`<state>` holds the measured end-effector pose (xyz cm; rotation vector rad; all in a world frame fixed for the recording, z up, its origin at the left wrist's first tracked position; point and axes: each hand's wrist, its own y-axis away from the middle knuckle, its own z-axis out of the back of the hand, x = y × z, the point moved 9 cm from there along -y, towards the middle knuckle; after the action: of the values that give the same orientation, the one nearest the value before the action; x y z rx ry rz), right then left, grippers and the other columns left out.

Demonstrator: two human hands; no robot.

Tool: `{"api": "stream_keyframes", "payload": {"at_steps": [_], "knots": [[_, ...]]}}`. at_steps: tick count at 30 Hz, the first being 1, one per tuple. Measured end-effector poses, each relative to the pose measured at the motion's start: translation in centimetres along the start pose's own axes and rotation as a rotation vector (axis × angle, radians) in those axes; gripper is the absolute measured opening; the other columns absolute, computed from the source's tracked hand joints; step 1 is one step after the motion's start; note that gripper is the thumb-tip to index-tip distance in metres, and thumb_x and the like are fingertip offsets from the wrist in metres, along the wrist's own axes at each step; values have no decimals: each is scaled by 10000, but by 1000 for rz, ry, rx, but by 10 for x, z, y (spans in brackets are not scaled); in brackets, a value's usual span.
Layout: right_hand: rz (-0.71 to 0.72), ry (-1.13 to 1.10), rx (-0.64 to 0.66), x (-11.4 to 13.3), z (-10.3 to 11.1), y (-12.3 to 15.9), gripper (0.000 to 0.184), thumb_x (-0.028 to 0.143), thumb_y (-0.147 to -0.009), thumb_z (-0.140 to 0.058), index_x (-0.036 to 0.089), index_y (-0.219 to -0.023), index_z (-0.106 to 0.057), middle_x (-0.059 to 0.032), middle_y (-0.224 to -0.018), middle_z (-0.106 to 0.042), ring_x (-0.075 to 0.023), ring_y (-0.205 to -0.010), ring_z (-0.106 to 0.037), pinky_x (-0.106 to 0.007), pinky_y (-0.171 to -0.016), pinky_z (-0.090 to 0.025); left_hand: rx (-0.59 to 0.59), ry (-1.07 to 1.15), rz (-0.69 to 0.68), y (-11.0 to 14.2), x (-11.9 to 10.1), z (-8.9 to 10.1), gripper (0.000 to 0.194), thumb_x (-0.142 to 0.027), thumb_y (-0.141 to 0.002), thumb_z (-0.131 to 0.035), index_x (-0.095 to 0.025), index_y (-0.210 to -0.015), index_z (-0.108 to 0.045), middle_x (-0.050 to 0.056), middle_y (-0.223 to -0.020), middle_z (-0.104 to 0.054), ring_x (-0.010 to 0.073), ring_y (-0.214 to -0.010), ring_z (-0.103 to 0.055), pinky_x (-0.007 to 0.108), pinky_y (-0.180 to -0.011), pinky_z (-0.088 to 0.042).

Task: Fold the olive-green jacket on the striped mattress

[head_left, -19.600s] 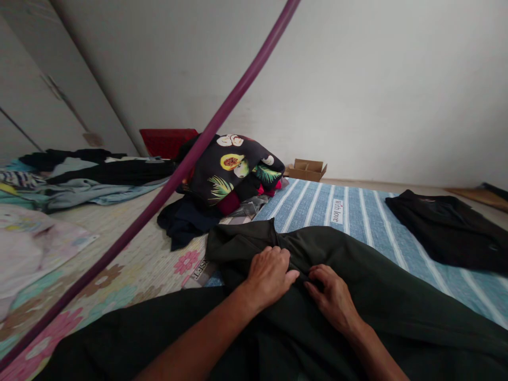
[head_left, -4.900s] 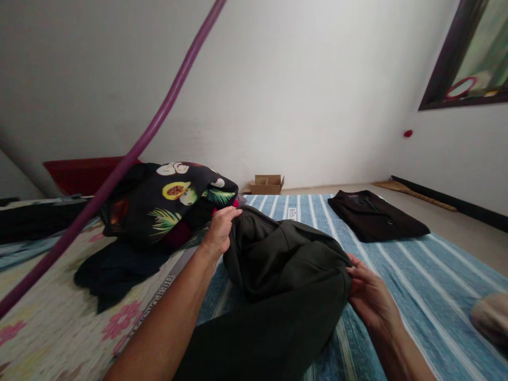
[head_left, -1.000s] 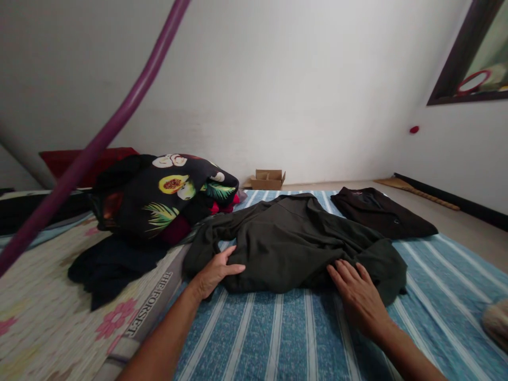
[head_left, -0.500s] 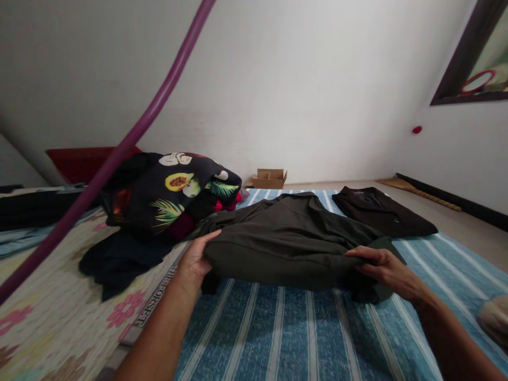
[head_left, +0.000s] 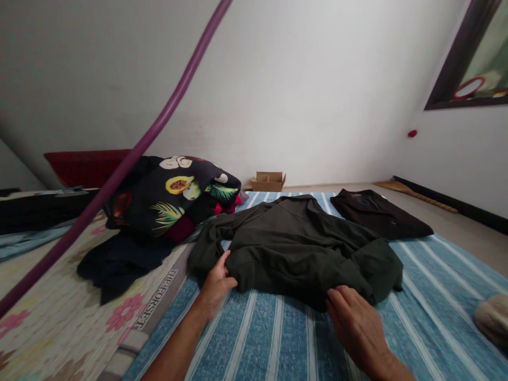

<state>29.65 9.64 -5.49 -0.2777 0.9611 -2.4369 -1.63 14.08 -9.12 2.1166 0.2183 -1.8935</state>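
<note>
A dark green long-sleeved shirt (head_left: 286,243) lies spread on the blue striped sheet (head_left: 262,338), its hem towards me and its sleeves out to the sides. My left hand (head_left: 216,288) is at the left corner of the hem, thumb and forefinger apart, touching or just beside the cloth. At the right part of the hem, my right hand (head_left: 355,323) has its fingers closed on the edge of the shirt. Its fingertips are partly hidden by the hand itself. Beyond the right sleeve lies a folded dark brown garment (head_left: 381,214).
On the left is a heap of clothes with a fruit-print black cloth (head_left: 178,190) on top, over a flowered mat (head_left: 51,307). A purple pole (head_left: 159,124) slants across the near left. A small cardboard box (head_left: 269,182) stands by the wall. A pale fluffy object (head_left: 494,320) is at right.
The hem, held stretched and raised before, has come down onto the sheet. My right hand has moved left and nearer to me; my left hand has shifted slightly right and loosened.
</note>
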Motion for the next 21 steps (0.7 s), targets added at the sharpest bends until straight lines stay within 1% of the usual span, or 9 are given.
{"api": "stream_keyframes", "payload": {"at_steps": [2,4,5,7,11,14,16,19,21], "knots": [[24,83,73,2,-18,3,323,148,-760,-542,186,-1078,-584,-112,-991,-593,-233,-844,-550,-326,-691,-436,36,-166,-42,1,-1,-3,1016,15,-501,-558,-143,-1430,-180,-8,-760,-652,127,-646,-605,185,-567,-435],[10,160,98,-3,-31,0,462,170,-726,-572,188,-1186,-534,-153,-1157,-539,-303,-1010,-505,-405,-779,-424,33,-308,-109,2,-6,-6,985,-14,-528,-577,-154,-1428,-201,-73,-594,-577,95,-502,-530,161,-461,-361],[-13,185,102,-8,-35,-3,484,175,-722,-575,179,-1204,-524,-164,-1194,-520,-321,-1057,-479,-433,-810,-409,23,-339,-140,2,-10,-8,954,-35,-542,-587,-159,-1419,-232,-94,-538,-533,86,-461,-497,156,-435,-333],[-70,213,114,-19,-42,-13,462,172,-738,-562,155,-1199,-533,-167,-1180,-533,-318,-1058,-476,-448,-830,-393,-1,-303,-175,1,-19,-11,888,-85,-562,-614,-153,-1390,-301,-96,-519,-517,90,-465,-499,161,-442,-355],[-145,185,144,-39,-51,-31,368,152,-764,-530,139,-1126,-593,-144,-1079,-594,-284,-987,-513,-418,-821,-395,-59,-40,-159,-6,-35,-11,751,-181,-583,-658,-131,-1290,-411,-4,-708,-620,142,-571,-586,223,-479,-460],[-172,47,156,-55,-56,-36,312,138,-759,-505,149,-1039,-642,-123,-1017,-623,-259,-949,-538,-380,-809,-409,-132,86,-137,-11,-47,-3,589,-161,-586,-664,-134,-1155,-513,-2,-689,-606,99,-453,-527,213,-412,-438],[-236,-113,155,-69,-56,-37,289,141,-763,-462,167,-968,-665,-93,-969,-640,-232,-908,-560,-348,-787,-425,-177,133,-106,-13,-54,4,481,-134,-593,-655,-139,-1063,-558,-17,-634,-588,76,-397,-484,197,-382,-417],[-442,-449,144,-93,-49,-36,276,208,-784,-426,175,-916,-667,-44,-859,-659,-196,-812,-595,-308,-735,-452,-198,208,-65,-9,-65,10,339,-94,-594,-635,-143,-928,-593,-13,-623,-594,82,-419,-514,179,-377,-416],[-615,-677,107,-106,-37,-35,276,297,-789,-461,160,-923,-660,-26,-779,-661,-190,-748,-608,-291,-681,-468,-184,274,-60,-3,-76,11,274,-67,-590,-621,-139,-854,-602,-8,-634,-601,80,-444,-534,159,-379,-417]]}}
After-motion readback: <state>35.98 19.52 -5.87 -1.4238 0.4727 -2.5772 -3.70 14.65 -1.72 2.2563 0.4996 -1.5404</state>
